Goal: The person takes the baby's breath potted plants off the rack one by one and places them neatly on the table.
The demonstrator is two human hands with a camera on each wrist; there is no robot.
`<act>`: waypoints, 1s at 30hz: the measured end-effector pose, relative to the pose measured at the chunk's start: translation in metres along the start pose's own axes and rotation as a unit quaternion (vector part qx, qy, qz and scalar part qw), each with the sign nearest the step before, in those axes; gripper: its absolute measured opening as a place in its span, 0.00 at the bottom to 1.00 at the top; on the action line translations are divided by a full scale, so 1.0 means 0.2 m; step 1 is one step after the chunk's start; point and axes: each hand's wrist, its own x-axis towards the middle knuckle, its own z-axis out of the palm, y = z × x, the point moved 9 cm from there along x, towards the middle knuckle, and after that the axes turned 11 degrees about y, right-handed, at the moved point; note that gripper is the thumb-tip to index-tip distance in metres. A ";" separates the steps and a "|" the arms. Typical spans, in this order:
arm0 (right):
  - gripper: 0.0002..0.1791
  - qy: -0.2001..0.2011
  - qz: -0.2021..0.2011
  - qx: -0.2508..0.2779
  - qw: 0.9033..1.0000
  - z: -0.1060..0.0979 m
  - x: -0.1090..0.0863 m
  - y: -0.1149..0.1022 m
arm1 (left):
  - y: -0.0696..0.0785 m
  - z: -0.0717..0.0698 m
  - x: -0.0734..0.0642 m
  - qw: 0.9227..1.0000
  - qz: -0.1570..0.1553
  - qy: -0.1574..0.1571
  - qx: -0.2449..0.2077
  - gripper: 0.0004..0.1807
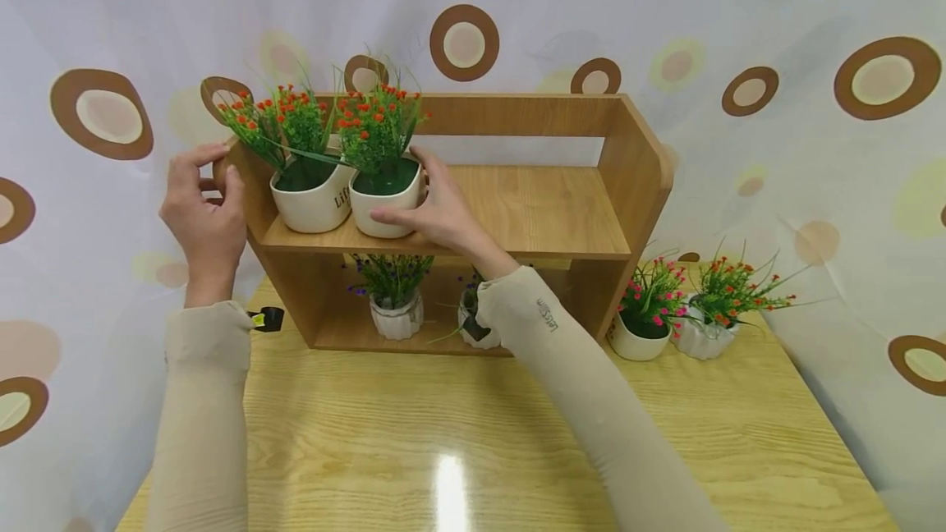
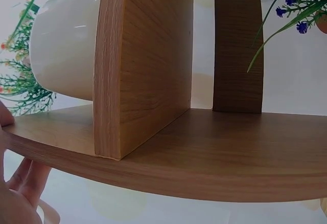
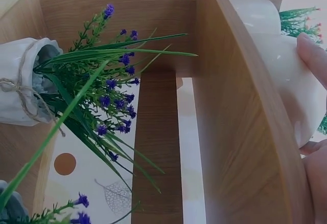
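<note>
While light glares off the wooden counter, a person in pale sleeves reaches up with both arms to a two-tier shelf. The right hand wraps its grip around a white pot of orange-red flowers, thumb across the front, fingers at the right side. The held pot appears upright at the front of the upper tier, its long axis vertical, directly left of the right palm; from where I stand, I cannot tell whether its base sits fully on the board. The right forearm slants in from lower right. A matching pot sits just left of it; whether the two touch is unclear. Farther left, the left hand clasps the shelf's side panel, digits on both faces, forearm nearly vertical. Below, two white vases with purple flowers stand in the lower tier, one partly hidden by a sleeve; two more flowerpots stand at right. Behind everything hangs a circle-patterned sheet.
</note>
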 end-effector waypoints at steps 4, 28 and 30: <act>0.64 0.003 -0.003 0.020 1.000 -0.04 -0.03 0.00 | 0.01 0.00 0.00 1.000 0.003 0.001 0.002 0.16; 0.60 0.016 0.001 0.098 0.995 -0.34 -0.27 0.01 | 0.01 0.01 0.00 1.000 0.001 -0.006 0.005 0.16; 0.60 0.016 0.002 0.095 0.995 -0.37 -0.30 0.01 | 0.00 0.01 0.00 1.000 0.003 -0.007 0.007 0.16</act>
